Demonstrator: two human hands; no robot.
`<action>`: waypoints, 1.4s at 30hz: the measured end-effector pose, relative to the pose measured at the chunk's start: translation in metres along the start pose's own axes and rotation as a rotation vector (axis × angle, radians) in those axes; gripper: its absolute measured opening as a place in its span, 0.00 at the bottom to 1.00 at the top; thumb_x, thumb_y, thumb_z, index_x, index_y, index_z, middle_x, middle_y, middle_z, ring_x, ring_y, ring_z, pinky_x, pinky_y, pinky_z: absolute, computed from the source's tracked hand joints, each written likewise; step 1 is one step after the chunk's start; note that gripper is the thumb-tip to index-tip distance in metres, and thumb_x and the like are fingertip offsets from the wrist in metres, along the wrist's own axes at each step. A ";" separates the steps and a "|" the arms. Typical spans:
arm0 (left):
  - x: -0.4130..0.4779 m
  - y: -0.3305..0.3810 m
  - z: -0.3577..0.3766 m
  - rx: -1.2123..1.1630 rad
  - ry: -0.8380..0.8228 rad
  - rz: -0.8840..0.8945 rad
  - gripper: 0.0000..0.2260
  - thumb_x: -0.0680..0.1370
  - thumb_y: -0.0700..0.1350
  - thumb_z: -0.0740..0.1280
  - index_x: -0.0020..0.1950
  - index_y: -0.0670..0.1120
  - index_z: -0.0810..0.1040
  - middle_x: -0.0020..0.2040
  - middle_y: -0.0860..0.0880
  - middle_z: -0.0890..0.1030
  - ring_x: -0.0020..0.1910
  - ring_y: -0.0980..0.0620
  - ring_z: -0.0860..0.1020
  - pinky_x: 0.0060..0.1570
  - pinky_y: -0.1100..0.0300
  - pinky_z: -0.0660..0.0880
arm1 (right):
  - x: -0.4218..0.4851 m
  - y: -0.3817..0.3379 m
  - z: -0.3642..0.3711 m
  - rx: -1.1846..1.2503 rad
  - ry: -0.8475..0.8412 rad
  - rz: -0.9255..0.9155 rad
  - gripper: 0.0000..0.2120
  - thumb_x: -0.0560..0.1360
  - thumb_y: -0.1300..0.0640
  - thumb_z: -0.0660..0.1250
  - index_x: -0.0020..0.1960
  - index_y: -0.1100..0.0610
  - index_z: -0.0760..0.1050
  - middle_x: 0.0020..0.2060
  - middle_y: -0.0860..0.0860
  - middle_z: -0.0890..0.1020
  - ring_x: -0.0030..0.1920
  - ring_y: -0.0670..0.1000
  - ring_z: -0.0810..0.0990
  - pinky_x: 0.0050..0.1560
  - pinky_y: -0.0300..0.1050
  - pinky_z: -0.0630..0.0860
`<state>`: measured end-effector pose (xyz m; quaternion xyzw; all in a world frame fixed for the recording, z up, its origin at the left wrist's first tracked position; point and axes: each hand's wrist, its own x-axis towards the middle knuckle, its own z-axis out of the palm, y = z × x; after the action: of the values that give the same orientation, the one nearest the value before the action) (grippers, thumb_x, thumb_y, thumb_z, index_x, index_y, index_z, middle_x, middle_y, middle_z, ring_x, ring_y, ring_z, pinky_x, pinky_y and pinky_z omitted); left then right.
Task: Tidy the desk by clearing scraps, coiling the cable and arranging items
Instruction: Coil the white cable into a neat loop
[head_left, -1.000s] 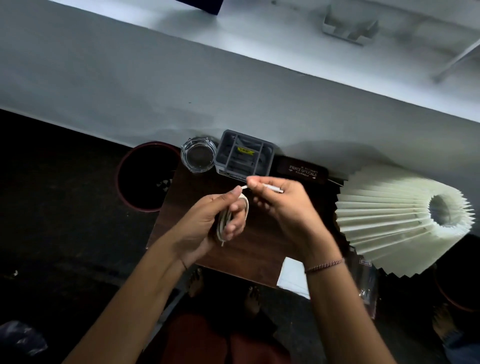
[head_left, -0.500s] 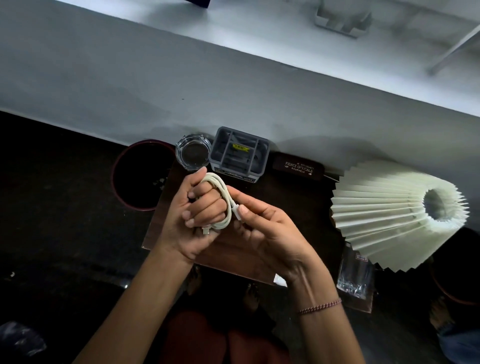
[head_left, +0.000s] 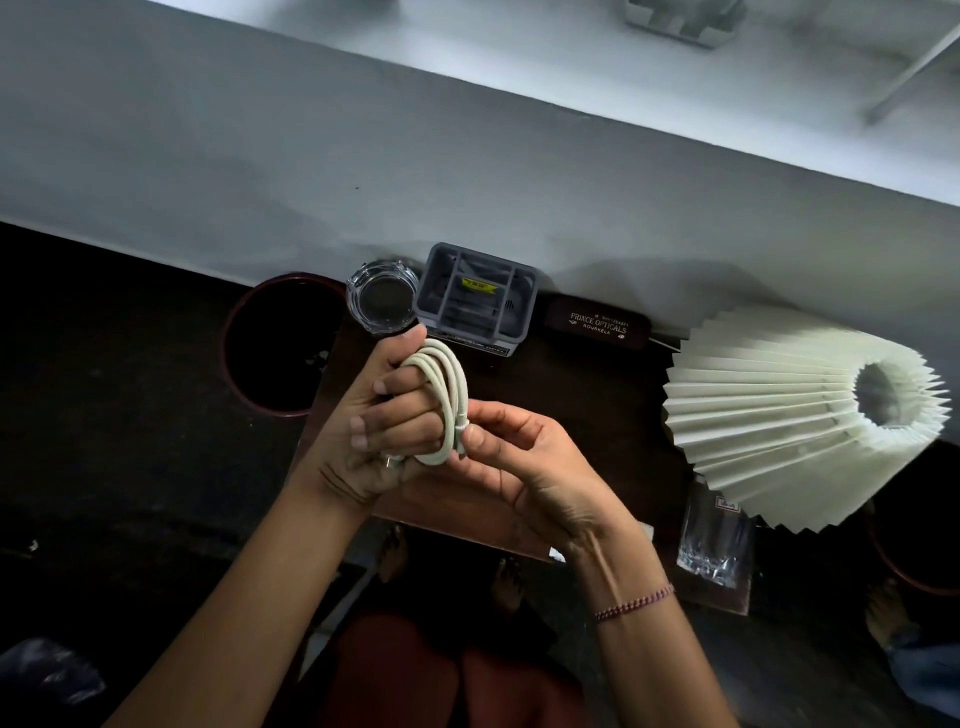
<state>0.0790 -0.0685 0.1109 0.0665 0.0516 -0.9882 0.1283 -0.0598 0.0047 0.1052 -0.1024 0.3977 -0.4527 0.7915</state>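
Observation:
A white cable (head_left: 448, 385) is wound in several loops around the fingers of my left hand (head_left: 382, 431), which holds it above the small brown desk (head_left: 582, 410). One plug end shows at the palm of that hand. My right hand (head_left: 524, 462) pinches the cable's other end against the coil with thumb and fingertips. Both hands hover over the desk's left half.
Along the desk's back edge stand a glass ashtray (head_left: 383, 303), a grey compartment organiser (head_left: 475, 299) and a dark spectacle case (head_left: 597, 326). A pleated cream lampshade (head_left: 800, 410) fills the right side, a drinking glass (head_left: 714, 540) below it. A dark round bin (head_left: 278, 345) sits on the floor left.
The loose end my right hand held up has been wrapped down onto the coil. My left hand has turned palm up, with the loops now around its fingers.

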 end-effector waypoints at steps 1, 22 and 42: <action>0.002 0.002 -0.001 -0.019 -0.001 0.000 0.23 0.81 0.50 0.53 0.25 0.48 0.60 0.16 0.53 0.57 0.16 0.58 0.56 0.20 0.69 0.50 | -0.001 0.002 0.000 0.002 0.022 -0.030 0.12 0.62 0.59 0.75 0.46 0.57 0.83 0.41 0.51 0.86 0.45 0.47 0.84 0.51 0.39 0.80; 0.028 -0.025 -0.001 1.362 0.651 0.264 0.23 0.75 0.58 0.58 0.23 0.48 0.64 0.13 0.51 0.65 0.11 0.55 0.63 0.16 0.69 0.60 | 0.004 0.028 -0.010 0.007 0.351 -0.146 0.08 0.73 0.70 0.63 0.39 0.61 0.71 0.35 0.57 0.77 0.36 0.51 0.78 0.41 0.41 0.80; 0.054 -0.042 -0.026 1.280 0.743 0.465 0.26 0.81 0.49 0.56 0.21 0.50 0.63 0.13 0.52 0.64 0.12 0.58 0.60 0.16 0.70 0.57 | 0.011 0.034 -0.031 0.110 0.410 -0.213 0.05 0.76 0.69 0.60 0.45 0.63 0.72 0.36 0.56 0.77 0.31 0.46 0.80 0.35 0.37 0.80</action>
<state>0.0198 -0.0386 0.0808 0.4639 -0.5049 -0.6861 0.2433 -0.0575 0.0213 0.0615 -0.0062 0.5117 -0.5660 0.6464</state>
